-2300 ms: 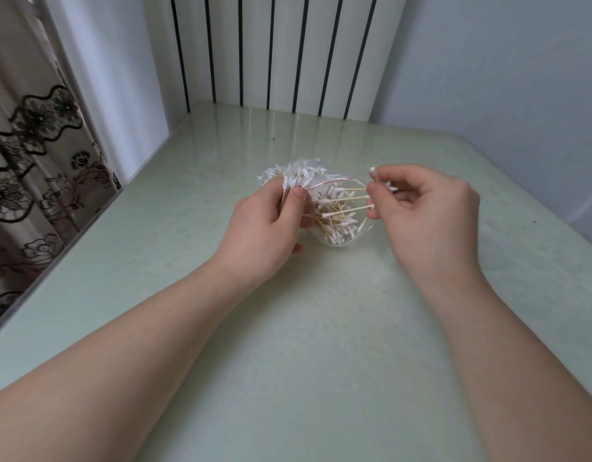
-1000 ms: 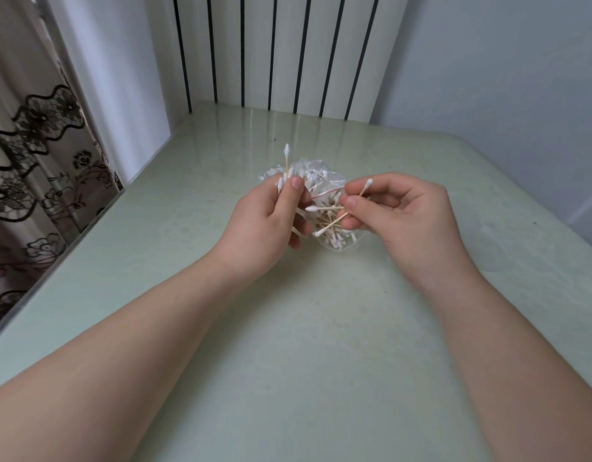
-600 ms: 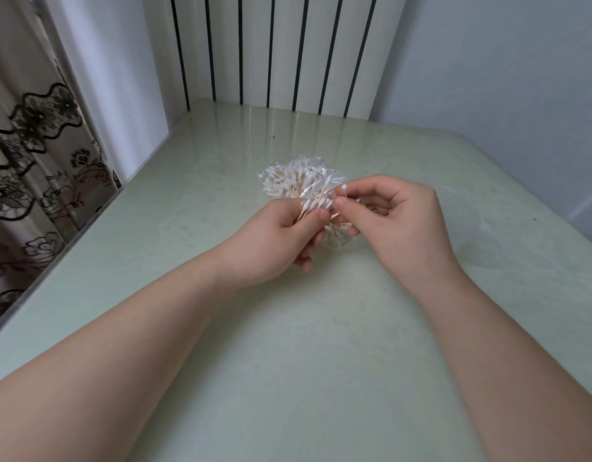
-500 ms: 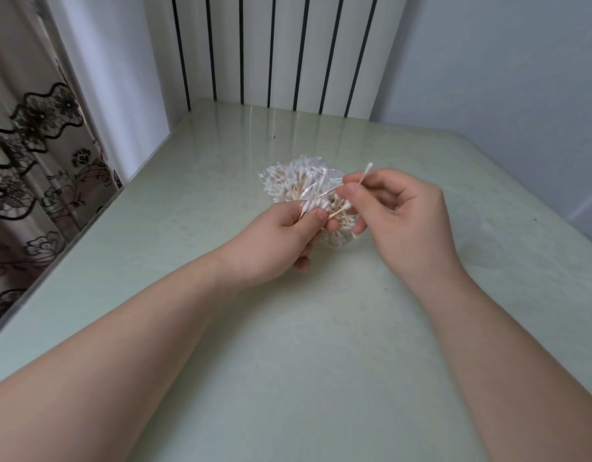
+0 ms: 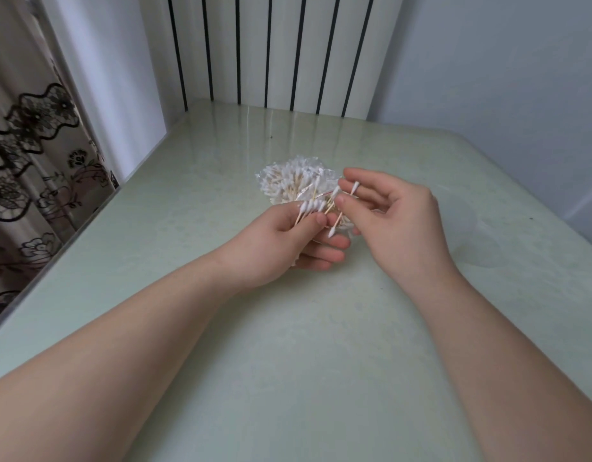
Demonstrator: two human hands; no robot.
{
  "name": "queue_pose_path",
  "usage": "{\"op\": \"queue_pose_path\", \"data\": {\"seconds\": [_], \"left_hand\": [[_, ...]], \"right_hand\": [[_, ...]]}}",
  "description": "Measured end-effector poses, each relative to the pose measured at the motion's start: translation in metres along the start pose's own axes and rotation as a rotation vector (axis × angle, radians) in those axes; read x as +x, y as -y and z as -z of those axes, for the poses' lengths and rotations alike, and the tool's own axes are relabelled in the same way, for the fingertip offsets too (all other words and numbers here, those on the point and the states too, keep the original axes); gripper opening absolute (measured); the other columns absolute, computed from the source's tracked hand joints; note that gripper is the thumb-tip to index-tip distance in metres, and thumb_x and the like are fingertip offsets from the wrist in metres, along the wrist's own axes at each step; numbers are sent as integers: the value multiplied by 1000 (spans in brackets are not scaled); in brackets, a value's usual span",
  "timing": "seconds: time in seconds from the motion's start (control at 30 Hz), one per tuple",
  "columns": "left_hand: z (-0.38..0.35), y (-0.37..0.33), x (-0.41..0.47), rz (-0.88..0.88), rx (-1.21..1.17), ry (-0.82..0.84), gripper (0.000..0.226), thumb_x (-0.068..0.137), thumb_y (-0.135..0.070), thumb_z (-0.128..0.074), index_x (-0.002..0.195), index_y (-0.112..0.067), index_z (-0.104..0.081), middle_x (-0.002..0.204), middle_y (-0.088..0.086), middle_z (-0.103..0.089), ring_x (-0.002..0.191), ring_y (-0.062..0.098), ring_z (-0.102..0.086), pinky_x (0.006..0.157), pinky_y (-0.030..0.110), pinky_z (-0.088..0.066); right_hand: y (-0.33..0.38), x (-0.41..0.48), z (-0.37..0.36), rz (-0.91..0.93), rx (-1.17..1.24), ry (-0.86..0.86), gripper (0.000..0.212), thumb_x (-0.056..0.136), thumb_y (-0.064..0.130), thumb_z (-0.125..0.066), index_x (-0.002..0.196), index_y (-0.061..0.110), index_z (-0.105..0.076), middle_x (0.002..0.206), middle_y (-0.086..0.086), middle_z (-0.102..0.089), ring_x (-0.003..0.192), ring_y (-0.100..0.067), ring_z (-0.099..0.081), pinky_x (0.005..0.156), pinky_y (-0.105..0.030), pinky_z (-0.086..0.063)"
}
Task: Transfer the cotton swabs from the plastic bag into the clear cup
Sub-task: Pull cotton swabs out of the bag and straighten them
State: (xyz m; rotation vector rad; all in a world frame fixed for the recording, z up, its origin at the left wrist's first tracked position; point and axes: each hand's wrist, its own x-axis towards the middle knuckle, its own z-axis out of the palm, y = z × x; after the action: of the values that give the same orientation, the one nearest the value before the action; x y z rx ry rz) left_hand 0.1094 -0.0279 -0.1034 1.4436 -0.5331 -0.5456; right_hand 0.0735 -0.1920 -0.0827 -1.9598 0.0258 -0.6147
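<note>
A crinkled plastic bag (image 5: 288, 180) full of cotton swabs lies on the table just beyond my hands. My left hand (image 5: 284, 245) grips a small bundle of swabs (image 5: 309, 206), white tips up, between thumb and fingers. My right hand (image 5: 398, 221) pinches a single cotton swab (image 5: 344, 210) between thumb and index finger, tilted, right beside the bundle. The other fingers of that hand are spread. The clear cup sits behind and between my hands and is almost fully hidden.
The pale green glossy table (image 5: 304, 361) meets a striped wall panel (image 5: 281, 51) at the back and a plain wall on the right. Its left edge runs along a patterned curtain (image 5: 31, 155). A faint transparent round shape (image 5: 471, 235) lies right of my right hand.
My left hand has dropped lower and now holds a bundle of swabs. My right hand came to the bundle and drew one swab a little away, its fingers spreading.
</note>
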Motion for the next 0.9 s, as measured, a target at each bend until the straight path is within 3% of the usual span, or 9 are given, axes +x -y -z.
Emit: {"op": "queue_pose_path", "data": {"seconds": [0.17, 0.37, 0.57, 0.7, 0.8, 0.9], "left_hand": [[0, -1, -2, -46, 53, 15, 26, 110, -17, -39, 97, -9, -60, 79, 4, -72, 68, 16, -70, 69, 28, -59], [1, 1, 1, -46, 72, 20, 27, 110, -25, -44, 86, -15, -54, 68, -3, -47, 57, 13, -44, 64, 34, -43], [0, 1, 1, -20, 97, 50, 27, 110, -28, -41, 95, -8, -51, 68, -4, -49, 56, 13, -47, 64, 33, -44], [0, -2, -1, -27, 154, 56, 25, 111, -21, -39, 92, -10, -51, 68, -4, -49, 57, 14, -47, 62, 31, -45], [-1, -2, -1, -39, 208, 71, 28, 111, -18, -38, 86, -14, -50, 68, -3, -48, 57, 15, -45, 61, 33, -42], [0, 0, -1, -51, 201, 57, 27, 111, -17, -38, 87, -15, -51, 67, -3, -48, 57, 16, -47, 60, 34, -42]], "right_hand": [[0, -1, 1, 45, -77, 12, 33, 83, 23, -80, 115, 28, -74, 92, 10, -77, 88, 0, -71, 92, -28, -56], [-2, -5, -4, 104, -77, 58, 19, 90, 26, -73, 108, 25, -78, 103, 17, -76, 96, -2, -71, 95, -38, -56], [-3, -7, -2, 190, -154, 195, 36, 98, 20, -55, 132, 27, -65, 119, 15, -71, 103, -5, -70, 93, -36, -56], [-1, -8, 1, 199, -155, 259, 59, 100, 11, -50, 145, 48, -42, 124, 8, -70, 115, -11, -67, 97, -39, -55], [-3, -6, 1, 245, -222, 268, 47, 99, 12, -49, 137, 40, -58, 120, 13, -71, 98, -17, -72, 89, -40, -57], [-6, -5, 1, 283, -291, 223, 37, 95, 12, -53, 118, 34, -72, 95, 6, -76, 73, -32, -70, 69, -40, -54]]}}
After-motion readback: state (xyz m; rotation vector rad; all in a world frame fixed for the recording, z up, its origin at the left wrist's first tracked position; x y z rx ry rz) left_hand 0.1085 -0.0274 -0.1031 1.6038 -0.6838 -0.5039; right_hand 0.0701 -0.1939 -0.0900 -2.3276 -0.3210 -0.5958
